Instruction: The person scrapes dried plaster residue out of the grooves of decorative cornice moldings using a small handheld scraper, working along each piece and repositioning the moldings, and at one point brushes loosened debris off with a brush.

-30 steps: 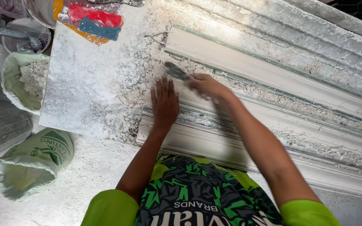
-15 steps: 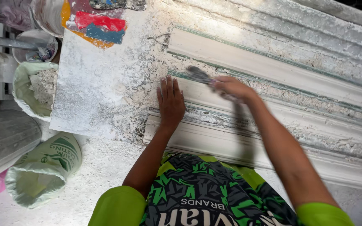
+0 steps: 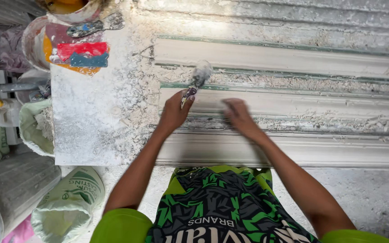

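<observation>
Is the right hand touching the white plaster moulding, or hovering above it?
Cannot tell. In the head view the right hand is motion-blurred over the white plaster moulding, so neither contact nor gap shows plainly. The left hand holds a plaster-caked brush.

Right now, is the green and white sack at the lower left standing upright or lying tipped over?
Tipped over. The sack lies on its side on the dusty floor, its open mouth facing the lower left.

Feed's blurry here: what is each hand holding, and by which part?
Left hand grips a plaster-caked scraper by its handle end; right hand holds nothing, resting on the white plaster moulding.
</observation>
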